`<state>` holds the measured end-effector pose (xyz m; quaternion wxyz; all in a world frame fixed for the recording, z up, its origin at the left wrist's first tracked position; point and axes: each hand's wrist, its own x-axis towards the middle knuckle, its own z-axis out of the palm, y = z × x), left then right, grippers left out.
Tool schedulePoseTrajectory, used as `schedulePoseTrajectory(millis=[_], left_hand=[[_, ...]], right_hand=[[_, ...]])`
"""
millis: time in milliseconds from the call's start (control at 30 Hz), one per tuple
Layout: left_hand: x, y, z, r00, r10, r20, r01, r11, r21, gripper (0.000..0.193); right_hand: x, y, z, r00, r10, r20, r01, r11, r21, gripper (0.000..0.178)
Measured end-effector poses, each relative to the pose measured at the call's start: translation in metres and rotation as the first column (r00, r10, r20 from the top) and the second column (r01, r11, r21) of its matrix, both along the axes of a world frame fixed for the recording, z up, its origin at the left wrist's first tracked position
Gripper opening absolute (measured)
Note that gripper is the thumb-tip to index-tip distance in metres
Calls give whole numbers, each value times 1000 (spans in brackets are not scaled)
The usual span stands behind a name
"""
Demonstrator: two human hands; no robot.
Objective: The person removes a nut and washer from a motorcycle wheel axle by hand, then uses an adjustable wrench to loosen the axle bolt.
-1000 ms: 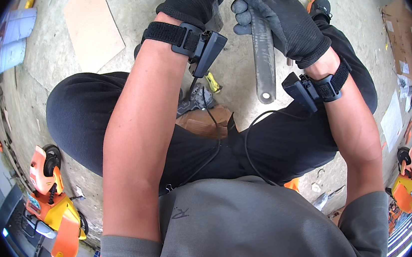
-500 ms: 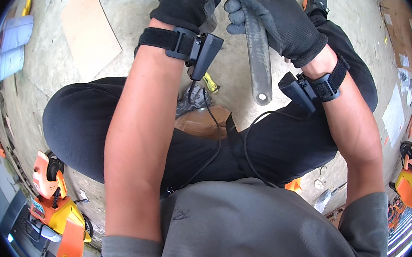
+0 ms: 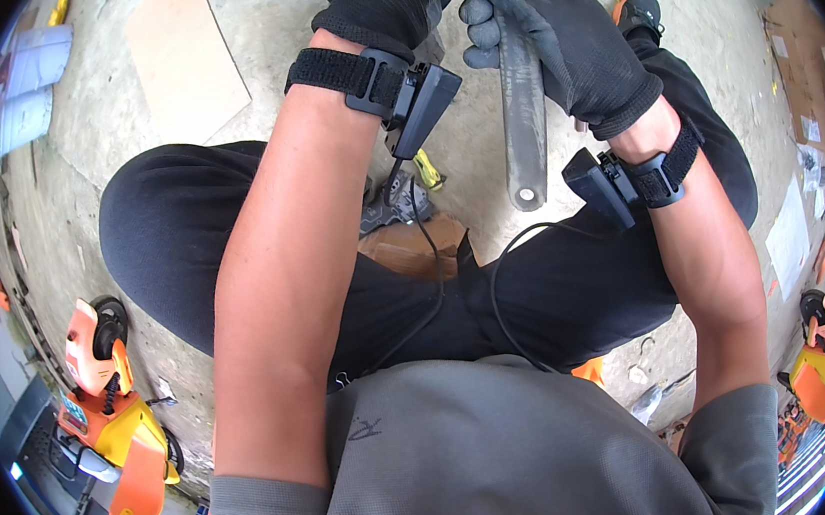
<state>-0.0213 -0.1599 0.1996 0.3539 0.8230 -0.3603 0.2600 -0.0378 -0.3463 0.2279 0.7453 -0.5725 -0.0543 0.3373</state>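
Near the top edge my gloved right hand (image 3: 577, 54) is wrapped round a long flat grey metal bar (image 3: 524, 125). The bar looks like a wrench handle, with a round hole near its rounded lower end. Its upper end runs out of view. Beside it, my gloved left hand (image 3: 396, 3) has its fingers closed close to the right one. What the left fingers hold is hidden by the glove and the picture's edge. Both wrists carry strapped black devices with cables.
Between my legs lie a small yellow item (image 3: 429, 169), a dark grey part (image 3: 395, 207) and a brown package (image 3: 421, 246). A tan board (image 3: 186, 60) lies left. Orange-yellow ride-on toys (image 3: 118, 419) stand at lower left and right. Cardboard (image 3: 806, 75) lies at far right.
My left forearm and both hands sit slightly further right in the picture. The bar has shifted a little right with them, and my right hand still holds it.
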Motion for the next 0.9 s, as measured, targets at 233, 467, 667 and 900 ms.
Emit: schedulePoseTrajectory(millis=[233, 467, 667, 900], left_hand=[[2, 6, -5, 999, 31, -21, -29, 997, 71, 32], [-13, 2, -6, 732, -58, -679, -165, 952, -259, 38], [-5, 4, -12, 978, 106, -180, -114, 993, -34, 40], [0, -9, -11, 867, 209, -451, -270, 960, -73, 41]], right_hand=[[1, 1, -3, 999, 15, 46, -15, 1000, 10, 33], [0, -5, -12, 1000, 9, 9, -9, 1000, 16, 35], [3, 4, -13, 999, -42, -31, 43, 999, 32, 30], [6, 2, -11, 996, -89, -18, 89, 996, 20, 26]])
